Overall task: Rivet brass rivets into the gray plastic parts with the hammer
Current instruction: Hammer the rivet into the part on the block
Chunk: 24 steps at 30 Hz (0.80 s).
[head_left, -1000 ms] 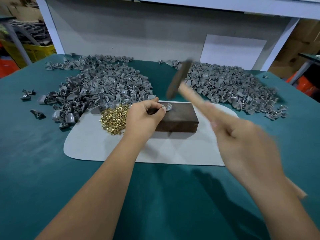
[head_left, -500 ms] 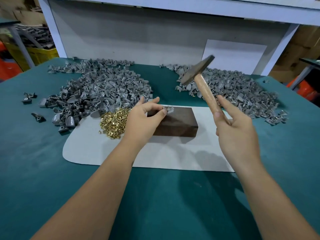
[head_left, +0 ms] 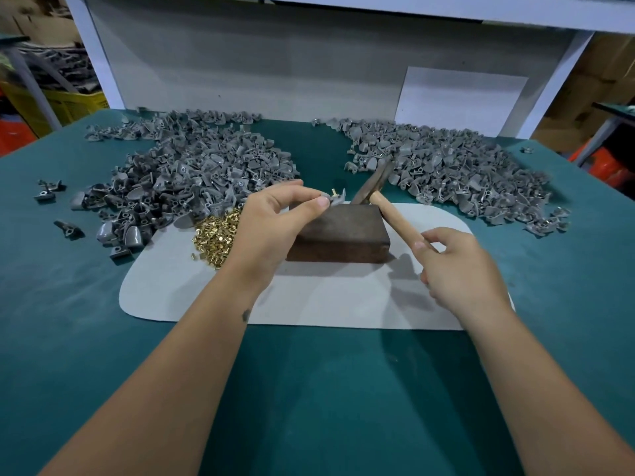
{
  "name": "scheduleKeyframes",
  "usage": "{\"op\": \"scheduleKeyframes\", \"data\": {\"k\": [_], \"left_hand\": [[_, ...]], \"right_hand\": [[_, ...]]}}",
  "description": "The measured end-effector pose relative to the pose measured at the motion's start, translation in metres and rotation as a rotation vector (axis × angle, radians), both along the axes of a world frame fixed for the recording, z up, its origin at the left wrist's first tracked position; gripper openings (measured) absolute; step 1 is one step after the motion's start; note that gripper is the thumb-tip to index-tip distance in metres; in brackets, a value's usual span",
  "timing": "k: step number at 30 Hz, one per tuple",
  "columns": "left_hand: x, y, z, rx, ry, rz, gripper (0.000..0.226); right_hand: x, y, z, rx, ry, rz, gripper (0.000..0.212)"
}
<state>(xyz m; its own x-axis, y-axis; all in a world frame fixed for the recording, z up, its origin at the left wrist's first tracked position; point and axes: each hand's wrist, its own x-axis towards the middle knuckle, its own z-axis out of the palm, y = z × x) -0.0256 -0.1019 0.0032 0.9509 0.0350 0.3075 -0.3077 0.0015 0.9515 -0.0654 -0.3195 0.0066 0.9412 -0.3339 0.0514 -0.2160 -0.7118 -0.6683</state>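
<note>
Left hand pinches a small gray plastic part w/ a brass rivet sticking up, thumb + fingertips pressed on it, right at the far-left edge of the dark brown rectangular block. Right hand has fingers curled round the wooden-handled hammer, head low by the block's far-right corner. Loose brass rivets pile at 9 o'clock of the block on the pale gray mat. Big gray parts heaps at 10 and 2.

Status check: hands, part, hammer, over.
Left hand pinches gray plastic part, brass rivet upright. Right hand grips wooden-handled hammer, head low beyond dark block. Nothing blocking.
</note>
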Motion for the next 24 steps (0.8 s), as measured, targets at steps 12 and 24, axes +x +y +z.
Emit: {"op": "scheduleKeyframes", "data": {"k": [12, 24], "left_hand": [[0.000, 0.004, -0.008, 0.342, -0.102, 0.082, 0.014], [0.005, 0.005, -0.014, 0.372, -0.041, 0.062, 0.017]], "right_hand": [[-0.004, 0.000, 0.000, -0.612, -0.018, -0.055, 0.036], [0.003, 0.032, 0.009, -0.357, -0.511, 0.189, 0.027]]}}
